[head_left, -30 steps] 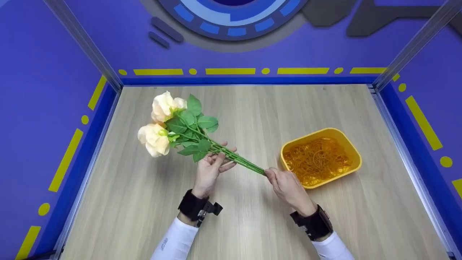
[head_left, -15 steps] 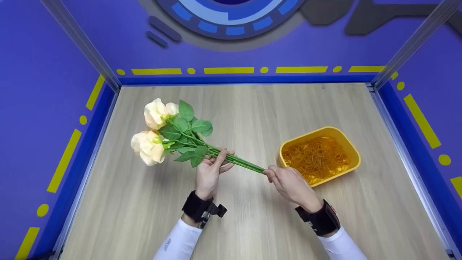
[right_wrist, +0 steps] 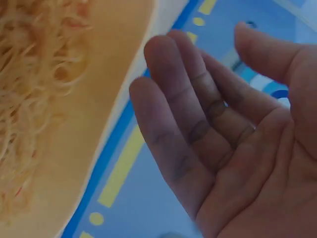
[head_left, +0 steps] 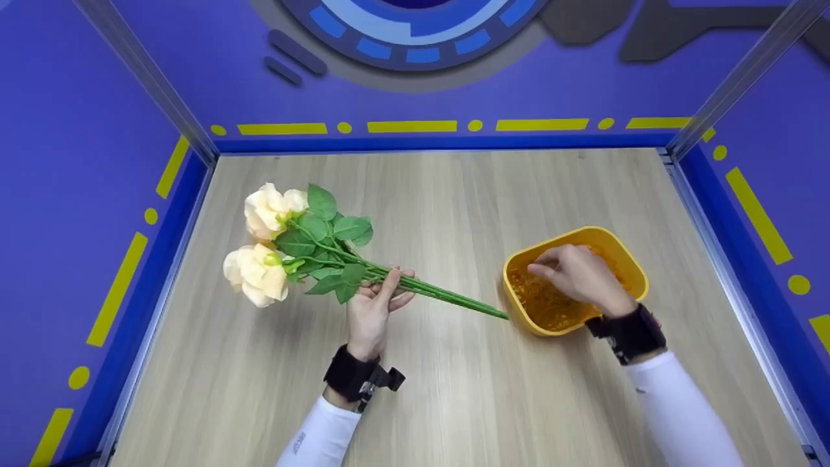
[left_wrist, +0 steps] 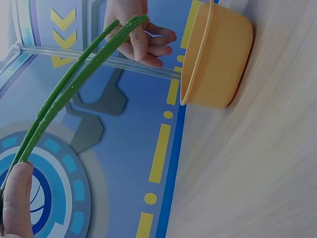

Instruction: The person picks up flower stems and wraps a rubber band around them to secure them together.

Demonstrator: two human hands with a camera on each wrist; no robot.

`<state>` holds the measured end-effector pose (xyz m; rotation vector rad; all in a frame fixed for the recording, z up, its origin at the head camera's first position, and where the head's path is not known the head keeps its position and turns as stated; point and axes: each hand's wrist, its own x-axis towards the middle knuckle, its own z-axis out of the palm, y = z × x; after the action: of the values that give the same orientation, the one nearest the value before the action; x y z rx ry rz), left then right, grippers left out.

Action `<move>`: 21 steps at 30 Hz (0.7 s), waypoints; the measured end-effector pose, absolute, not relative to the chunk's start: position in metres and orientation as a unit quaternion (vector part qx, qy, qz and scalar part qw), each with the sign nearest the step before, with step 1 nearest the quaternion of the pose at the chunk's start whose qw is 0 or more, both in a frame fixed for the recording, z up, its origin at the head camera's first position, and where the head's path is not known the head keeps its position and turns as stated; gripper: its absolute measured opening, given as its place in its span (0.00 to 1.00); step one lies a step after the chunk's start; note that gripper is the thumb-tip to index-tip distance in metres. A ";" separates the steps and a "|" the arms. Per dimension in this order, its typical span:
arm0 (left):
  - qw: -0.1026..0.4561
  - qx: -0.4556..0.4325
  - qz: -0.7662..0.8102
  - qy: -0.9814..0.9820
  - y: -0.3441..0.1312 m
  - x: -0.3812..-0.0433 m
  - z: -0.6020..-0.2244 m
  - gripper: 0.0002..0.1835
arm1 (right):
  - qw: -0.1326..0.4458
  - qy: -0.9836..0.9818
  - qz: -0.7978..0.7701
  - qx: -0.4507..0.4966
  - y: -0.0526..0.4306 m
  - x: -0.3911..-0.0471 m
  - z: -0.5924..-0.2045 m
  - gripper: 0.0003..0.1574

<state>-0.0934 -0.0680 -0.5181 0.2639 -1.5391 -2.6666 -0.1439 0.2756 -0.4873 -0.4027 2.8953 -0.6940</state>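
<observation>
Pale peach roses (head_left: 262,272) with green leaves lie slantwise in my left hand (head_left: 371,318), blooms toward the left. The thumb presses over the long green stems (head_left: 454,298) and the fingers pass beneath them. In the left wrist view the stem ends (left_wrist: 109,44) stick out past the thumb (left_wrist: 19,198). My right hand (head_left: 580,275) hovers over a yellow plastic box (head_left: 515,305) of thin, tangled rubber bands (head_left: 543,308). The right wrist view shows that hand (right_wrist: 213,144) with loosely bent fingers, the thumb apart and nothing between them.
The box stands on the right part of a light wood table (head_left: 441,389). Blue printed panels (head_left: 415,104) wall the table at the back and both sides, with metal posts (head_left: 733,84) at the corners. A black band with a small camera (head_left: 363,376) circles each wrist.
My right hand has let go of the stem ends and moved right, over the box. The left hand still holds the roses, whose blooms have shifted left and nearer to me.
</observation>
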 end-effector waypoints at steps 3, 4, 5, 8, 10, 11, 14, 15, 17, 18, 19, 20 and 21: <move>0.033 0.083 -0.865 -0.493 -0.067 -0.094 -0.519 0.06 | 0.091 0.964 -0.228 -0.103 0.288 -0.161 -0.497 0.16; 0.035 0.081 -0.866 -0.492 -0.067 -0.094 -0.519 0.06 | 0.099 0.964 -0.225 -0.097 0.291 -0.165 -0.500 0.16; 0.037 0.080 -0.867 -0.491 -0.067 -0.094 -0.519 0.06 | 0.105 0.966 -0.219 -0.093 0.293 -0.169 -0.502 0.15; 0.039 0.076 -0.868 -0.490 -0.067 -0.094 -0.519 0.06 | 0.118 0.970 -0.194 -0.090 0.296 -0.177 -0.509 0.15; 0.039 0.076 -0.868 -0.490 -0.067 -0.094 -0.519 0.06 | 0.120 0.973 -0.178 -0.091 0.296 -0.180 -0.513 0.15; 0.039 0.076 -0.867 -0.491 -0.067 -0.094 -0.519 0.06 | 0.118 0.974 -0.170 -0.092 0.296 -0.181 -0.515 0.15; 0.039 0.076 -0.866 -0.493 -0.068 -0.094 -0.520 0.07 | 0.113 0.976 -0.153 -0.106 0.296 -0.184 -0.520 0.16; 0.038 0.077 -0.865 -0.495 -0.068 -0.094 -0.520 0.07 | 0.110 0.977 -0.148 -0.111 0.296 -0.185 -0.522 0.16; 0.039 0.078 -0.864 -0.497 -0.067 -0.094 -0.520 0.07 | 0.108 0.977 -0.140 -0.122 0.296 -0.187 -0.526 0.16; 0.040 0.078 -0.863 -0.497 -0.067 -0.094 -0.520 0.06 | 0.107 0.976 -0.137 -0.128 0.297 -0.187 -0.528 0.16; 0.041 0.078 -0.863 -0.498 -0.067 -0.094 -0.520 0.06 | 0.106 0.976 -0.135 -0.131 0.297 -0.188 -0.529 0.16; 0.042 0.077 -0.863 -0.498 -0.067 -0.094 -0.520 0.05 | 0.106 0.976 -0.133 -0.133 0.297 -0.189 -0.530 0.15; 0.043 0.077 -0.863 -0.498 -0.066 -0.094 -0.520 0.05 | 0.106 0.976 -0.132 -0.135 0.297 -0.190 -0.532 0.14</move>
<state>-0.0943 -0.0664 -0.5199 0.2357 -1.5220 -2.6400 -0.1899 0.2970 -0.5315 -0.3987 2.8769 -0.3877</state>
